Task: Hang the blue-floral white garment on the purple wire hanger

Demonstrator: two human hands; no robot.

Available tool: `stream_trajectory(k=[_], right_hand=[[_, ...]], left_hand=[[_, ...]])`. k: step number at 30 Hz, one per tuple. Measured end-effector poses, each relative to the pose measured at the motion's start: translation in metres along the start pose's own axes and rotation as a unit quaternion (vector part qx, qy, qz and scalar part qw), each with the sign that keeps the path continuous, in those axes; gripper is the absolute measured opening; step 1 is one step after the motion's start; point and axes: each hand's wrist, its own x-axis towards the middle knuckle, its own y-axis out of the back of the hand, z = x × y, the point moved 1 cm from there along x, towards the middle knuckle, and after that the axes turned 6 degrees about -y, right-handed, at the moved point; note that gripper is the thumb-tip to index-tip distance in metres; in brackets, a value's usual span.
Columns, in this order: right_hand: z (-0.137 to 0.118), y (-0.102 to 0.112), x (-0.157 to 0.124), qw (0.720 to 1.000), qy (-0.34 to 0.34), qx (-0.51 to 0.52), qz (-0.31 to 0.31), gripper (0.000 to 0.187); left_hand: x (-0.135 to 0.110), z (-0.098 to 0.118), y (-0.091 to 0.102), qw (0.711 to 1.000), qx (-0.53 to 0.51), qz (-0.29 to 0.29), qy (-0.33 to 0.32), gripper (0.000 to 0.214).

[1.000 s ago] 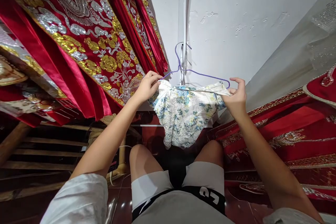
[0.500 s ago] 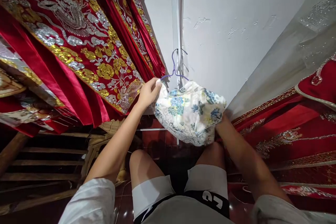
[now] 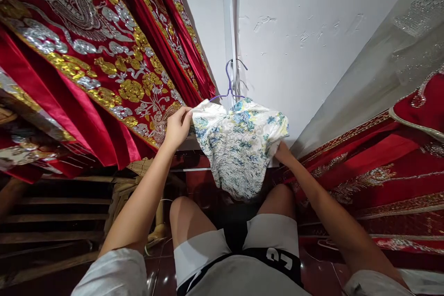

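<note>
A small white garment (image 3: 236, 148) with a blue and green flower print hangs on a purple wire hanger (image 3: 229, 84) in front of me. My left hand (image 3: 177, 127) pinches the garment's left shoulder. My right hand (image 3: 281, 152) is under the garment's right sleeve, its fingers mostly hidden by the cloth. The hanger's hook points up against the white wall.
Red robes (image 3: 104, 64) embroidered in gold and silver hang at the left. More red embroidered cloth (image 3: 381, 171) lies at the right under a clear plastic cover (image 3: 398, 55). A white wall (image 3: 294, 32) is straight ahead. Wooden slats (image 3: 52, 212) sit low left.
The garment has been pulled over the hanger's shoulders and now hangs straight. My right hand dropped from the hanger's right end to below the sleeve. My left hand shifted slightly left.
</note>
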Motion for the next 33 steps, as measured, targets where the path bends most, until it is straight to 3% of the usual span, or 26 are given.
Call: stream_trajectory(k=[3, 6, 8, 11, 12, 16, 21, 25, 27, 29, 30, 31, 32, 33], right_hand=[[-0.011, 0.021, 0.008, 0.995, -0.013, 0.098, 0.016, 0.065], [-0.039, 0.031, 0.021, 0.986, 0.007, 0.164, 0.002, 0.056], [-0.055, 0.029, 0.035, 0.988, 0.04, 0.131, 0.067, 0.046], [-0.066, 0.019, 0.062, 0.978, 0.071, 0.027, 0.195, 0.049], [-0.066, 0.015, 0.071, 0.979, 0.057, 0.01, 0.196, 0.049], [-0.062, 0.006, 0.091, 0.996, -0.022, 0.029, 0.078, 0.026], [-0.087, 0.023, 0.09, 0.979, 0.075, 0.132, 0.136, 0.014], [-0.134, 0.032, 0.072, 0.969, 0.13, 0.162, 0.132, 0.014], [-0.162, 0.029, 0.049, 0.974, 0.148, 0.163, 0.057, 0.016], [-0.185, 0.02, 0.015, 0.967, 0.157, 0.14, -0.142, 0.02], [-0.193, 0.014, -0.004, 0.938, 0.157, 0.115, -0.287, 0.024], [-0.199, 0.007, -0.022, 0.888, 0.164, 0.087, -0.42, 0.029], [-0.2, -0.001, -0.037, 0.856, 0.161, 0.055, -0.487, 0.034], [-0.197, -0.008, -0.048, 0.851, 0.158, 0.021, -0.5, 0.036]], left_hand=[[0.0, -0.004, -0.004, 1.0, -0.025, 0.017, 0.008, 0.029], [0.001, -0.002, -0.004, 0.999, -0.035, 0.035, 0.006, 0.026], [0.001, 0.003, -0.004, 0.998, -0.023, 0.06, -0.001, 0.024], [-0.002, 0.009, -0.005, 0.994, -0.022, 0.104, 0.004, 0.022], [-0.003, 0.01, -0.005, 0.992, -0.039, 0.116, 0.013, 0.022], [-0.002, 0.006, -0.002, 0.976, -0.151, 0.141, 0.06, 0.024], [0.008, -0.004, 0.004, 0.96, -0.224, 0.129, 0.104, 0.021], [0.005, -0.01, 0.003, 0.979, -0.15, 0.098, 0.099, 0.025], [-0.002, -0.012, -0.003, 0.987, -0.095, 0.102, 0.086, 0.026], [-0.011, -0.014, -0.014, 0.987, -0.079, 0.121, 0.075, 0.025], [-0.016, -0.013, -0.022, 0.984, -0.093, 0.139, 0.069, 0.026], [-0.021, -0.012, -0.031, 0.978, -0.117, 0.162, 0.065, 0.026], [-0.026, -0.008, -0.041, 0.97, -0.146, 0.185, 0.063, 0.027], [-0.031, -0.003, -0.052, 0.961, -0.178, 0.201, 0.063, 0.028]])
